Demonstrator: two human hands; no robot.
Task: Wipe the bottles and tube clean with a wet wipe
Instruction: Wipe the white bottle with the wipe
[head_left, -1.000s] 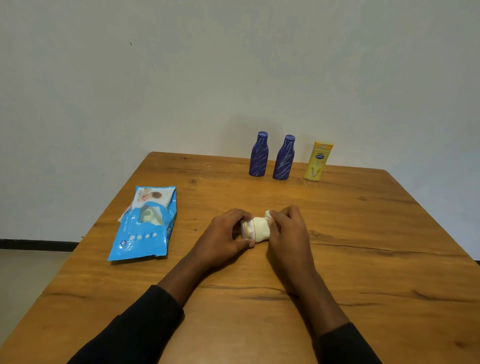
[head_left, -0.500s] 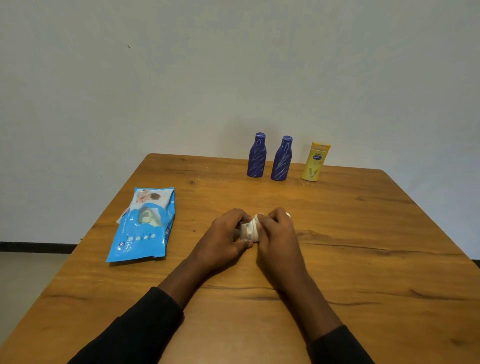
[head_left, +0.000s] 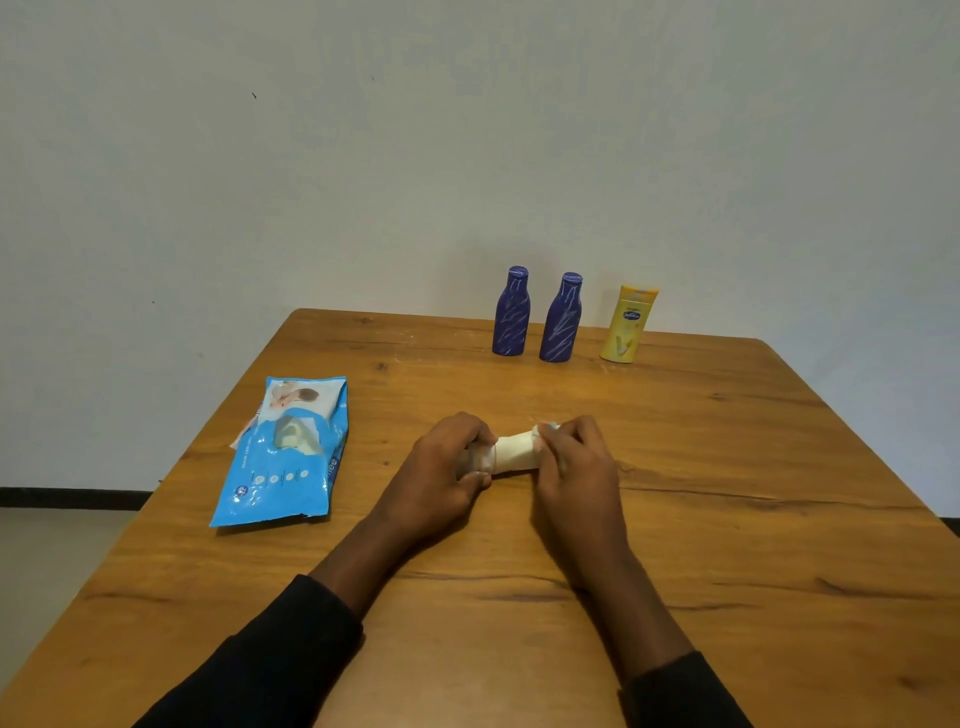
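Centrally, shows a cream tube lying sideways and grasped at both ends, low over a wooden table; cannot tell whether touching the wood. Holds the cap end in the left hand, fingers curled over the top and thumb tucked underneath. Clasps the other end in the right hand, fingers wrapped round the tube and pinching a white wet wipe against it, with only a small fold visible above the knuckles. Leaves a short bare stretch of tube between the two grasps.

Beyond the grip, well apart from it and near the far edge, shows three capped containers standing upright in a row: one blue bottle, a second blue bottle just beside it, and a yellow bottle farthest toward the right-hand side.

Left of the grip, near the left hand but not touching it, shows a blue pack of wipes lying flat.
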